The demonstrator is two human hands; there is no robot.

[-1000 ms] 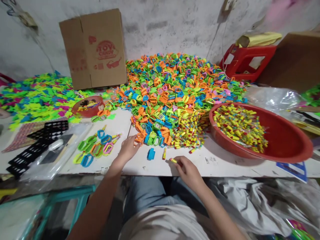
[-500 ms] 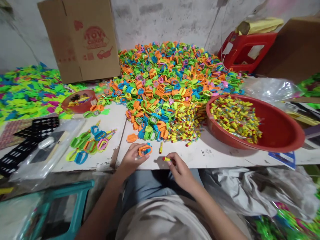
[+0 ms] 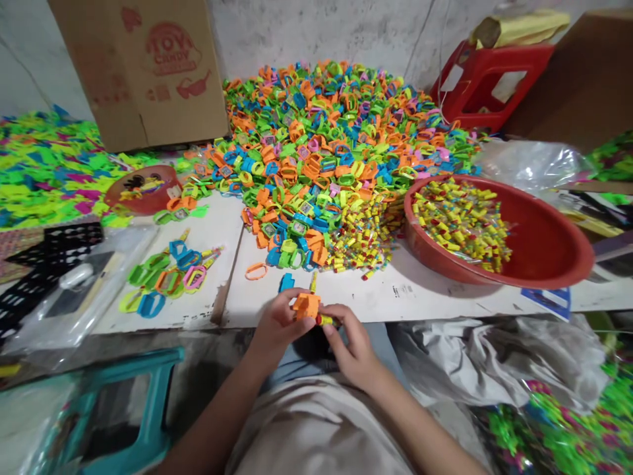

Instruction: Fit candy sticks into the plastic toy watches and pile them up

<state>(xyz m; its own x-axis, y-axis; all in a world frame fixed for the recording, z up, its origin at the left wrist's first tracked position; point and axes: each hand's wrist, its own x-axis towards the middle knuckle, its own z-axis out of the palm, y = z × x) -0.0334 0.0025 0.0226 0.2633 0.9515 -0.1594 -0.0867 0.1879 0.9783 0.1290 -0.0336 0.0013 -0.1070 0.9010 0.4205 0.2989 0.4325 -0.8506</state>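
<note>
An orange toy watch (image 3: 306, 305) is pinched in my left hand (image 3: 277, 328), its broad face turned up. My right hand (image 3: 353, 349) holds a small yellow candy roll (image 3: 325, 320) with a red end, close against the watch's lower right side; the fingers partly cover both. Just beyond my left fingers lies a blue toy watch (image 3: 286, 282). Another yellow candy roll (image 3: 314, 282) sits on the table behind the orange watch. An orange band (image 3: 256, 270) lies farther left, by the edge of the large pile of toy watches (image 3: 316, 165).
A red basin (image 3: 548, 237) of wrapped candy rolls stands at the right, beside a heap of more rolls (image 3: 363, 237). Several watches (image 3: 155, 280) are grouped at the left. A small red bowl (image 3: 158, 204), a cardboard box (image 3: 143, 72) and a teal stool (image 3: 163, 396) are also around.
My hands have come together, bringing the candy roll up to the orange watch. The watch has been turned in my left hand. A blue watch now shows on the table beyond it.
</note>
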